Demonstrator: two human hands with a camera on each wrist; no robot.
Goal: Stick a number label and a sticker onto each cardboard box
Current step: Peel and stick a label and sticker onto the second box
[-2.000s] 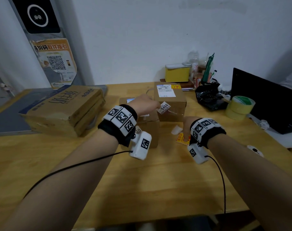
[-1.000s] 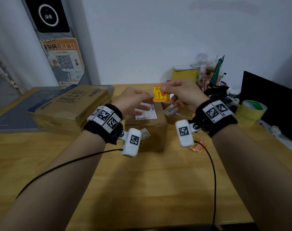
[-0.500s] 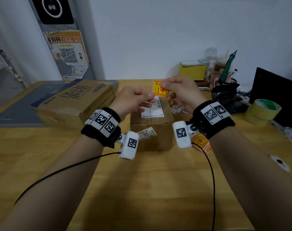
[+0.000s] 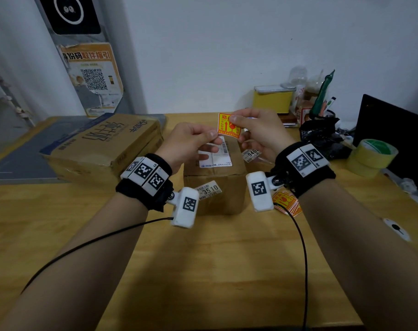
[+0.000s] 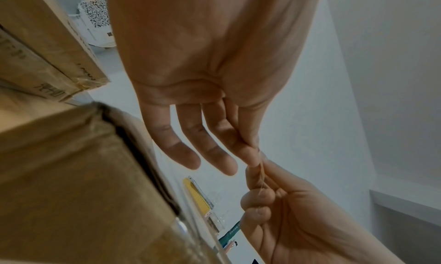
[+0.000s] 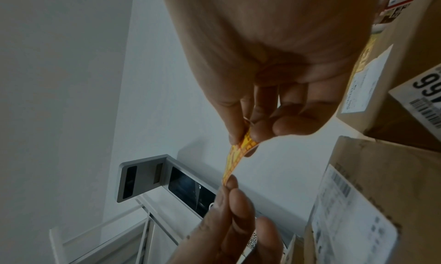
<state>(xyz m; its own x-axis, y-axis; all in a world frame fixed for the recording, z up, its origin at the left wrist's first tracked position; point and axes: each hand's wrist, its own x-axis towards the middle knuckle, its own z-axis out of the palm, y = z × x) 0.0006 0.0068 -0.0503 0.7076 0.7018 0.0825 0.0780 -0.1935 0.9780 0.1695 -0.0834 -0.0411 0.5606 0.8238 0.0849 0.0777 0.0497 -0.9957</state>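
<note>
An orange-and-yellow sticker (image 4: 228,125) with red print hangs in the air above the near cardboard box (image 4: 215,180), pinched at opposite edges by both hands. That box stands near the middle of the table, a white shipping label on top and a number label (image 4: 208,190) reading 3510 on its front face. A second cardboard box (image 4: 256,162) sits just behind it to the right, bearing its own number label (image 4: 251,154).

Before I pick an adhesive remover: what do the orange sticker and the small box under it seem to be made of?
The orange sticker, pinched by the right hand and left hand, looks like thin printed paper or film with a slight sheen; it bows between the fingers in the right wrist view. The small box looks like matte brown corrugated cardboard with creased edges, and its seam seems taped.
</note>
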